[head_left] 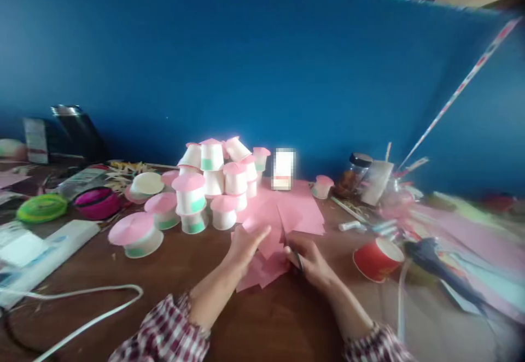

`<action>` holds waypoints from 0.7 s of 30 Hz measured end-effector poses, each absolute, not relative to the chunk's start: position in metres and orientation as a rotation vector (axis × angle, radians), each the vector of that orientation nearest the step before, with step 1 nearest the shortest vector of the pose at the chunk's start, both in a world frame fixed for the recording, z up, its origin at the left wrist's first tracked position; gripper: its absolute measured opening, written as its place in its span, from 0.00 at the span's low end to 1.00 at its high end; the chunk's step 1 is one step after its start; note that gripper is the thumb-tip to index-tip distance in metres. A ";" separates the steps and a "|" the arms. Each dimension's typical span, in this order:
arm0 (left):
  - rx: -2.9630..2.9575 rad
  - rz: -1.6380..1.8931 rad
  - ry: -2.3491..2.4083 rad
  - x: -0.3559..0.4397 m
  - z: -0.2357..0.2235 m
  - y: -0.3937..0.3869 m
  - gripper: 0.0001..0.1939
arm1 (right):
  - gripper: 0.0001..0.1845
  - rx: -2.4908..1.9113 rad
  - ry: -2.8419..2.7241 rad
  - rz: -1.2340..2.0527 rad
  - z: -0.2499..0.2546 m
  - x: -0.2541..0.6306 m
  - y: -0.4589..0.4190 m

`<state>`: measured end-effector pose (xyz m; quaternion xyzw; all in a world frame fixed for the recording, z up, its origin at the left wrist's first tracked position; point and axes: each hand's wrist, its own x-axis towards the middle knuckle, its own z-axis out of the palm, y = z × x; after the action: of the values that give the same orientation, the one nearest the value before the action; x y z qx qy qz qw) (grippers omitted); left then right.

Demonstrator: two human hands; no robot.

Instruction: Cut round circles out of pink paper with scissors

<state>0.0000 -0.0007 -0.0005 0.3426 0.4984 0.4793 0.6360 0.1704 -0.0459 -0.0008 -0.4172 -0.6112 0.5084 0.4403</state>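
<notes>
My left hand (246, 243) lies on loose pink paper sheets (287, 214) at the middle of the brown table (262, 318), fingers together and stretched over the paper. Just to its right, my right hand (309, 258) is closed around dark scissors (292, 247), whose blades point up into the pink paper. Behind the paper stands a pile of white paper cups with pink lids (217, 179), some with green bands.
A red paper cup (377, 258) lies tipped at the right, beside a dark glue gun (435, 263). A jar (355, 173), pink and green round tins (96, 202), a white cable (82, 296) and a blue wall (262, 66) surround the spot.
</notes>
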 end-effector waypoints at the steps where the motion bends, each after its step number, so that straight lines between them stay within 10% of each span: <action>1: 0.776 1.095 1.138 0.000 -0.001 -0.001 0.28 | 0.21 -1.039 -1.519 1.262 0.000 0.170 -0.046; 21: 0.884 1.069 1.147 -0.001 -0.003 -0.001 0.23 | 0.20 -1.039 -1.519 1.297 0.006 0.168 -0.047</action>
<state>-0.0013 -0.0014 -0.0033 0.3845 0.4992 0.4653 0.6216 0.1681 -0.0467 0.0058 -0.4164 -0.6090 0.5199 0.4306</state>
